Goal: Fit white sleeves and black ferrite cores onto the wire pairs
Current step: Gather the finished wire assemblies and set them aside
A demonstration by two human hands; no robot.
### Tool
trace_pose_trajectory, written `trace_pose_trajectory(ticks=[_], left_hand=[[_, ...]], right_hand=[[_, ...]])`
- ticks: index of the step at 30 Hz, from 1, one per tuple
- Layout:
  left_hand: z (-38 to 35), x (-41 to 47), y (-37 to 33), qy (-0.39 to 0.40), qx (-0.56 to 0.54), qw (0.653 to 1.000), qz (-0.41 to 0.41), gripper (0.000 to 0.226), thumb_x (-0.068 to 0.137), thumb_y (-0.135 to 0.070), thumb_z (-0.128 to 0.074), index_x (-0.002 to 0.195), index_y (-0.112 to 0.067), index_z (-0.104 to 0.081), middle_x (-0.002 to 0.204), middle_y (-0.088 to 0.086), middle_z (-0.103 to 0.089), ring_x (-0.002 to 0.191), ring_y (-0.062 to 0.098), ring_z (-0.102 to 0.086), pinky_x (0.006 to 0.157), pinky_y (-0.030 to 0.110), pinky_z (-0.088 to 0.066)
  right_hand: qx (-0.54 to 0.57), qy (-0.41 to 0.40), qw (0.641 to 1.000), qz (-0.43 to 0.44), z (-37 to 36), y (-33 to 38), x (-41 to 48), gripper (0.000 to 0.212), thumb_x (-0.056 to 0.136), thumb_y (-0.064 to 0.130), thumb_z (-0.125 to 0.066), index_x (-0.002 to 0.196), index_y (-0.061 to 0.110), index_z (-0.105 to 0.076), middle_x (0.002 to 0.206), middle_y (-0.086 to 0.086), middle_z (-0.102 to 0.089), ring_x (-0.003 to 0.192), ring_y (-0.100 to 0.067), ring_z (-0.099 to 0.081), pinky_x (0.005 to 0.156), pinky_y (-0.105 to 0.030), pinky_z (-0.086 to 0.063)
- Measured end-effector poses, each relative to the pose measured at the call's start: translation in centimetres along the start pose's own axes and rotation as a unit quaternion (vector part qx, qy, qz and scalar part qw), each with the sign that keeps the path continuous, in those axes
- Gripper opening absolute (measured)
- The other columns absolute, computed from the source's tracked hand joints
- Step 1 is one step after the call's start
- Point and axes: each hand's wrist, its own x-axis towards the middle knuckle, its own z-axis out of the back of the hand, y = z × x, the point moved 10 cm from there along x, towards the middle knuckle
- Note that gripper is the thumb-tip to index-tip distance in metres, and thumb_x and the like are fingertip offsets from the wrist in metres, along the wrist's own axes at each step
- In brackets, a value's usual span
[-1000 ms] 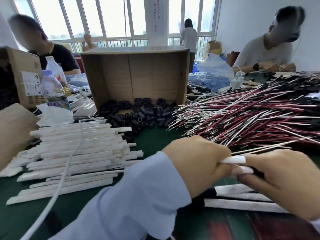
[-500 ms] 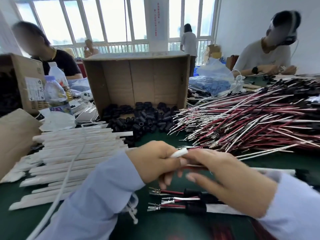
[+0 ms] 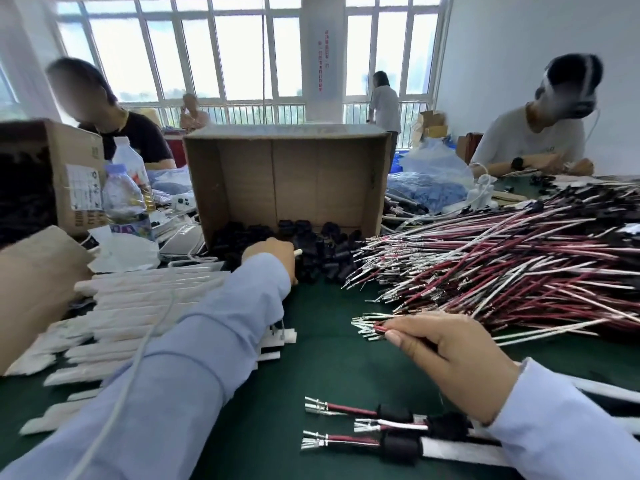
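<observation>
A thin red-and-white wire pair (image 3: 375, 328), pinched by the right hand (image 3: 450, 355) beside the wire heap (image 3: 502, 268), pokes its metal ends out for threading. The left hand (image 3: 268, 254), curled round a white sleeve (image 3: 298, 251), touches small black ferrite cores (image 3: 322, 251), probably to pick one.

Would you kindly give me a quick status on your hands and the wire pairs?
Left hand among the ferrite cores, grip unclear. Right hand pinching a wire pair near its terminals. Three finished pairs by right wrist, not obstructing.
</observation>
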Motion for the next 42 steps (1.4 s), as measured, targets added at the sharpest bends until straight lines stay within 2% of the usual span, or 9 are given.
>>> trace_pose_trajectory(ticks=[4, 9, 12, 16, 20, 26, 31, 37, 42], left_hand=[[-0.3, -0.3, 0.1, 0.021, 0.003, 1.000, 0.016, 0.043, 0.087, -0.042, -0.064, 0.120, -0.015, -0.056, 0.113, 0.005, -0.061, 0.096, 0.024, -0.060, 0.069, 0.032, -0.044], [2.0, -1.2, 0.4, -0.023, -0.015, 0.999, 0.030, 0.019, 0.092, -0.020, -0.054, 0.108, -0.014, -0.062, 0.091, 0.003, -0.055, 0.078, 0.023, -0.053, 0.066, 0.031, -0.043], [4.6, -3.3, 0.8, -0.083, -0.177, 0.980, -0.027, 0.006, 0.089, -0.023, -0.058, 0.088, -0.020, -0.063, 0.084, 0.002, -0.064, 0.081, 0.023, -0.061, 0.070, 0.031, -0.048], [5.1, -9.5, -2.0, 0.021, -0.529, 0.824, -0.204, 0.007, 0.089, -0.016, -0.064, 0.089, -0.018, -0.071, 0.079, 0.005, -0.074, 0.064, 0.008, -0.060, 0.056, 0.017, -0.044], [3.9, -13.0, -3.8, 0.099, -0.635, 0.732, -0.226, 0.016, 0.093, -0.018, -0.055, 0.099, -0.018, -0.070, 0.081, 0.001, -0.074, 0.042, 0.001, -0.034, 0.038, 0.011, -0.025], [2.3, -14.8, -5.9, 0.163, -0.715, 0.643, -0.223, 0.022, 0.076, -0.030, -0.057, 0.092, -0.019, -0.068, 0.081, 0.002, -0.072, 0.040, 0.000, -0.033, 0.039, 0.010, -0.021], [2.0, -15.5, -6.7, 0.170, -0.705, 0.644, -0.246, 0.027, 0.077, -0.029, -0.055, 0.097, -0.015, -0.065, 0.079, 0.000, -0.072, 0.041, 0.000, -0.032, 0.041, 0.012, -0.020], [1.8, -15.7, -6.8, 0.189, -0.728, 0.610, -0.250, 0.022, 0.078, -0.027, -0.055, 0.090, -0.017, -0.071, 0.077, 0.001, -0.071, 0.040, -0.002, -0.033, 0.041, 0.011, -0.019], [2.0, -15.7, -6.4, 0.166, -0.704, 0.638, -0.265, 0.023, 0.080, -0.025, -0.055, 0.091, -0.016, -0.073, 0.078, 0.002, -0.070, 0.040, 0.000, -0.034, 0.041, 0.010, -0.022]], right_hand=[[-0.005, 0.023, 1.000, 0.005, -0.8, -0.4, -0.1, 0.036, 0.095, 0.045, -0.045, 0.096, 0.016, -0.067, 0.086, 0.006, -0.071, 0.083, -0.010, -0.063, 0.077, -0.035, -0.051], [0.026, 0.016, 1.000, 0.005, -0.4, -0.5, -0.1, 0.020, 0.093, 0.031, -0.056, 0.094, 0.019, -0.072, 0.082, 0.008, -0.070, 0.080, -0.006, -0.060, 0.077, -0.030, -0.047], [0.032, -0.026, 0.999, 0.011, 0.9, -0.3, 0.1, 0.017, 0.093, 0.021, -0.056, 0.092, 0.017, -0.073, 0.074, 0.010, -0.063, 0.072, -0.002, -0.055, 0.069, -0.028, -0.045], [0.057, -0.125, 0.990, 0.033, 3.8, 1.0, -0.5, 0.022, 0.093, 0.036, -0.054, 0.101, 0.028, -0.073, 0.080, 0.021, -0.064, 0.078, 0.002, -0.060, 0.069, -0.019, -0.046], [0.073, -0.184, 0.978, 0.068, 5.8, 2.4, -1.5, 0.023, 0.090, 0.042, -0.056, 0.105, 0.035, -0.071, 0.072, 0.016, -0.057, 0.066, -0.003, -0.057, 0.055, -0.015, -0.042], [0.137, -0.208, 0.964, 0.091, 6.6, 2.5, -2.1, 0.024, 0.091, 0.041, -0.054, 0.110, 0.037, -0.067, 0.063, 0.007, -0.054, 0.056, -0.012, -0.053, 0.047, -0.023, -0.039], [0.172, -0.227, 0.953, 0.108, 7.1, 2.9, -2.6, 0.021, 0.090, 0.035, -0.058, 0.108, 0.031, -0.069, 0.061, 0.004, -0.052, 0.052, -0.014, -0.049, 0.047, -0.021, -0.035], [0.117, -0.216, 0.965, 0.095, 6.9, 3.2, -2.5, 0.020, 0.090, 0.036, -0.058, 0.099, 0.029, -0.074, 0.060, 0.013, -0.048, 0.054, -0.011, -0.051, 0.048, -0.022, -0.039], [0.037, -0.199, 0.975, 0.090, 6.8, 3.5, -2.4, 0.025, 0.091, 0.040, -0.054, 0.095, 0.029, -0.075, 0.057, 0.012, -0.045, 0.051, -0.006, -0.046, 0.045, -0.024, -0.040]])
